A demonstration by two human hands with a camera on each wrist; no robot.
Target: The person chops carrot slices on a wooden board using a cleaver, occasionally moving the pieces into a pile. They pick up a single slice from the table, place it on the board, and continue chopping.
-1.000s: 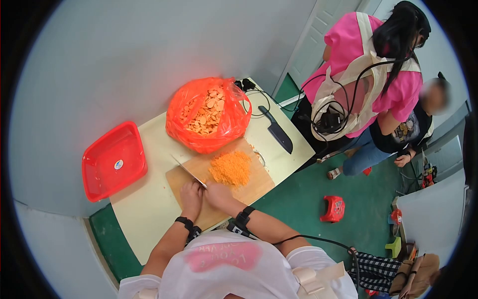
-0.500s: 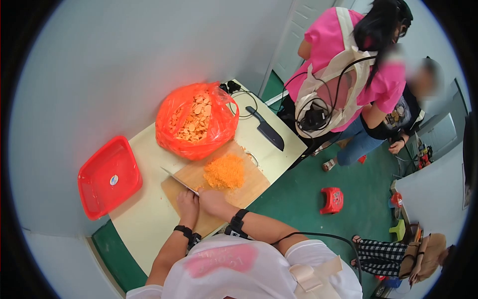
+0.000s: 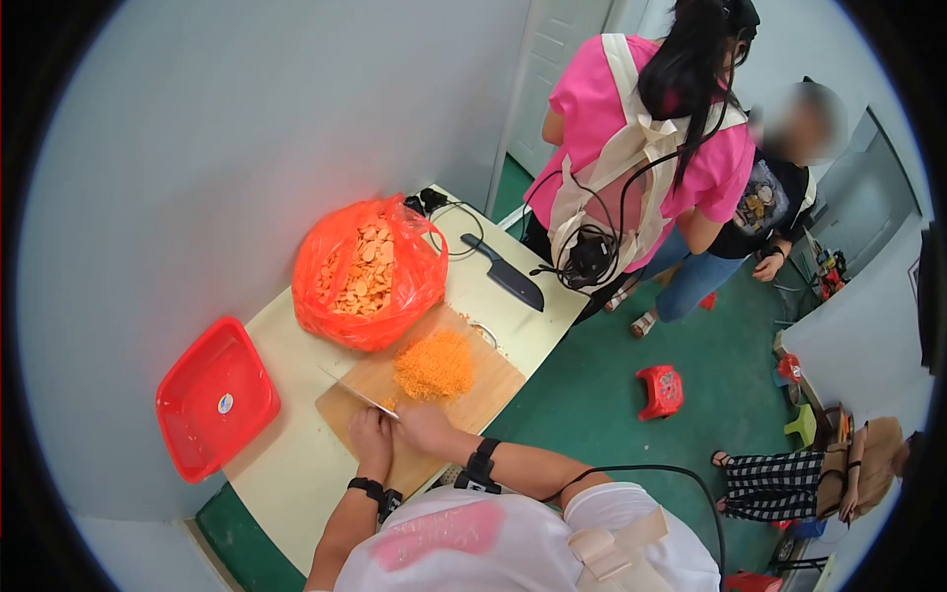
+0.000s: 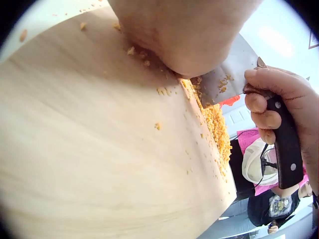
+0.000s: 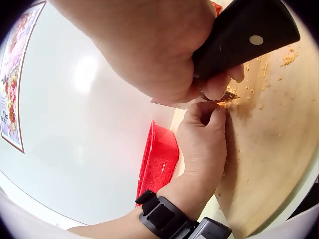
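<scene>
In the head view my right hand grips the black handle of a broad-bladed kitchen knife. The blade stands on edge on the wooden cutting board, orange crumbs stuck to its side. Close beside it, my left hand rests on the board with fingers curled, knuckles near the blade. Orange carrot shows at the left fingertips; most of that piece is hidden by the hand. A heap of finely chopped carrot lies on the board beyond the blade.
A red plastic bag full of orange slices stands behind the board. A red basin sits at left. A second black knife lies near the table's right end. People stand at right; a red stool is on the floor.
The head view has shifted, so the table things sit lower and further left in it. Both hands stay at the blade, with only slight movement over the board.
</scene>
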